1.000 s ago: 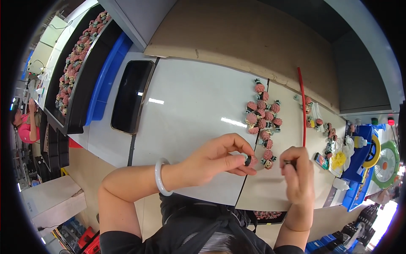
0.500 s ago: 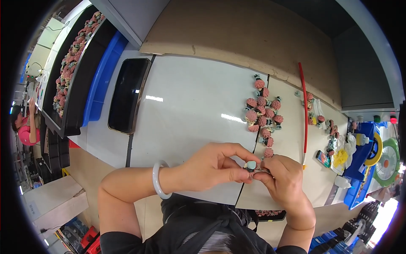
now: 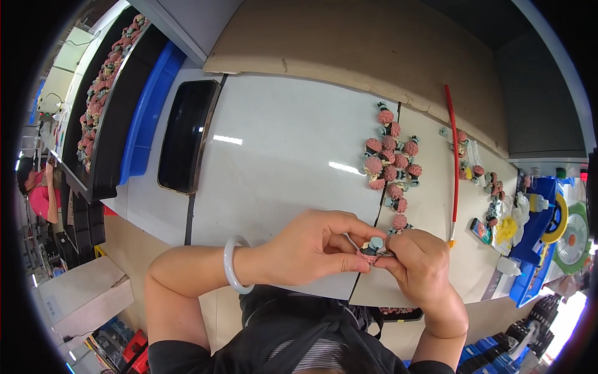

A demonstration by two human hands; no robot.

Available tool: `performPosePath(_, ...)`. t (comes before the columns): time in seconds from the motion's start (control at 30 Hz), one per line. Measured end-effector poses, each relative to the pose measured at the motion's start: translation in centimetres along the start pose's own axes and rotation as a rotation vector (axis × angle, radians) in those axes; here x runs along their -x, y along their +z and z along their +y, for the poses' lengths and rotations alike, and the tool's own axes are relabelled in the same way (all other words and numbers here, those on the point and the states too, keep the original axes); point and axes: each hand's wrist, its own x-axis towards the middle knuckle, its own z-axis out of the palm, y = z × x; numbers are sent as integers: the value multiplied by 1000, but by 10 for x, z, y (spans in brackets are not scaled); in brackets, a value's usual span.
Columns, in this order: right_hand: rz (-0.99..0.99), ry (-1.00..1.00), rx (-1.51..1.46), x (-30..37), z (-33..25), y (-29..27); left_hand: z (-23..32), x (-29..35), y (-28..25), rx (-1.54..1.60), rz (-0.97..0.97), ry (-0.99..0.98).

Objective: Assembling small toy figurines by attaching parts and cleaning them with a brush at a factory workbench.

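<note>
Between the thumb and fingers of my left hand (image 3: 302, 246) sits a small figurine (image 3: 370, 250) with a pink knobbly part, a dark middle and a pale teal top. My right hand (image 3: 418, 257) is closed in a pinch on a thin metallic tool (image 3: 386, 254), whose tip meets the figurine's side; its exact kind is too small to tell. Just beyond my hands, a cluster of similar pink and teal figurines (image 3: 389, 158) lies on the white tabletop (image 3: 280, 156).
A dark phone (image 3: 188, 137) lies on the left, beside a blue tray (image 3: 148, 118) and a black tray (image 3: 103, 168) of figurines. Rightward are a red-handled paintbrush (image 3: 453, 156), more figurines (image 3: 494, 187), bottles (image 3: 509, 267) and a green fan (image 3: 570, 240). At far left sits another person (image 3: 45, 190).
The figurine has turned in my left fingers, so more of its pink part and teal top shows. Both hands stay nearly in place.
</note>
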Motion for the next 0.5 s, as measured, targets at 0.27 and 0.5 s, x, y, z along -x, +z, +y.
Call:
performPosePath(0.27,-30,-8,-28,-1,-2,0,1,2,1,-27,5,54)
performPosePath(0.5,-67,33,-77,0,-4,0,-4,1,0,-23,-4,104)
